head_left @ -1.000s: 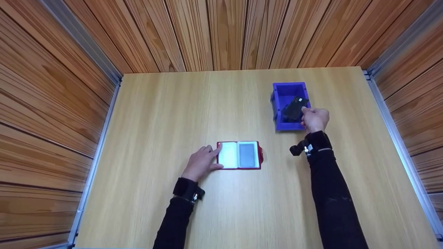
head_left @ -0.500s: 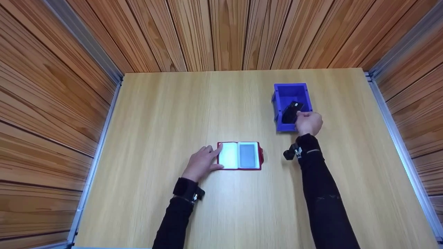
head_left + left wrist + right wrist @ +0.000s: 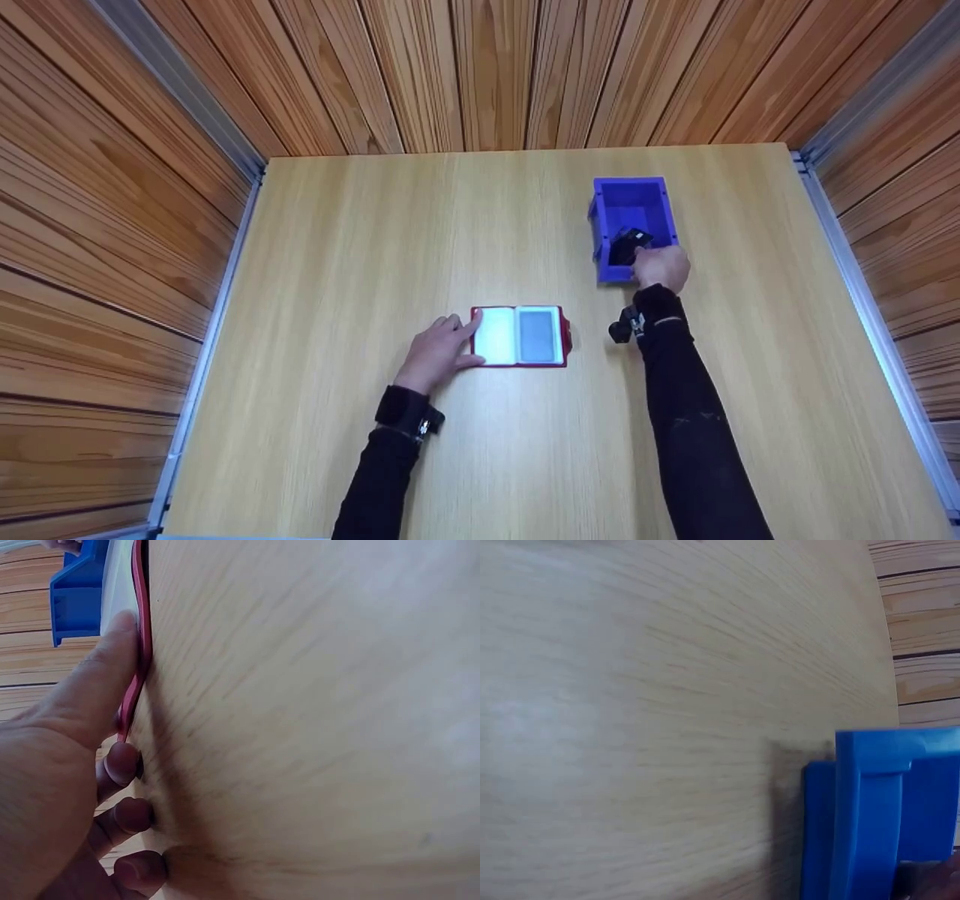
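A red card holder [image 3: 564, 337] lies spread open on the table, pale sleeves facing up. At its left edge my left hand [image 3: 435, 351] grips the cover. In the left wrist view the thumb [image 3: 112, 652] lies on the pale page, and the other fingers bend down by the red edge [image 3: 142, 607]. My right hand [image 3: 661, 268] reaches over the near right side of a purple-blue bin [image 3: 609, 274] and pinches a black card [image 3: 634, 240] with a small bright chip patch. The card sits low inside the bin, partly hidden by the hand.
The bin's wall [image 3: 870, 825] shows at the right wrist view's lower right. Wood-plank walls [image 3: 495, 75] and metal rails [image 3: 217, 315] bound the pale wooden table [image 3: 360, 247]. Both wrists wear black camera straps [image 3: 405, 409].
My right hand has moved left and slightly toward me, lowering the black card deeper into the bin. The left hand and the card holder have stayed in place.
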Demonstrator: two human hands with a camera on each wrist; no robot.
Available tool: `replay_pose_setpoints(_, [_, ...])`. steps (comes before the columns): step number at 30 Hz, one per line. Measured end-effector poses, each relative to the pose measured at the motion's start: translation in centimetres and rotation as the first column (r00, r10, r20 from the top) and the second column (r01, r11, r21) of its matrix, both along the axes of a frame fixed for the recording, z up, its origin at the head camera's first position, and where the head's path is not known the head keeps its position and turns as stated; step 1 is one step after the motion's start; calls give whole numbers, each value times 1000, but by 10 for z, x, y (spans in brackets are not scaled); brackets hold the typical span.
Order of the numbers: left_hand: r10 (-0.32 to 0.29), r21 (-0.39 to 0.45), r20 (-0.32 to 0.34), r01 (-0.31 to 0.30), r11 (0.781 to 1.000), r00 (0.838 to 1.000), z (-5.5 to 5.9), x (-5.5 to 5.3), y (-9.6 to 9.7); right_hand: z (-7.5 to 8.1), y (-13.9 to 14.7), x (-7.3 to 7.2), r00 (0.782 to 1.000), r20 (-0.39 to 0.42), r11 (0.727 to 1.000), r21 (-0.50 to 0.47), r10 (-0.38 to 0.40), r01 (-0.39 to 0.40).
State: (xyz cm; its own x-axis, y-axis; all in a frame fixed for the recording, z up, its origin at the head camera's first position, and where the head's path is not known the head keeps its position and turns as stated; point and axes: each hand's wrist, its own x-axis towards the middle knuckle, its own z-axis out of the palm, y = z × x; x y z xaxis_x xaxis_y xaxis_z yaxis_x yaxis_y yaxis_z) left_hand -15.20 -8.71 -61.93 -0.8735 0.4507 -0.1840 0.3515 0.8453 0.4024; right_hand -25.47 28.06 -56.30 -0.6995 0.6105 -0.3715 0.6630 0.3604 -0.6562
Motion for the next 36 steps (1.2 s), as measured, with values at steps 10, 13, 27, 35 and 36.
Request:
replay_pose_setpoints(10, [-5, 9, -13, 5, 1000, 1000, 1, 1, 1, -6, 3, 0, 1000, 27, 999, -39, -4, 6])
replay_pose_setpoints(13, [-8, 1, -16, 8, 1000, 1000, 1, 1, 1, -5, 3, 2, 1000, 27, 999, -36, 10, -9])
replay_pose_setpoints(27, [0, -3, -9, 0, 1000, 1000, 0, 0, 1, -6, 3, 1, 1000, 18, 999, -32, 12, -11])
replay_pose_setpoints(35, [-3, -11, -12, 3, 1000, 1000, -1, 0, 1, -7, 4, 4, 1000, -4, 998, -57, 22, -22])
replay_pose_setpoints(36, [-2, -10, -12, 2, 1000, 1000, -1, 0, 1, -7, 4, 4, 1000, -7, 998, -57, 24, -24])
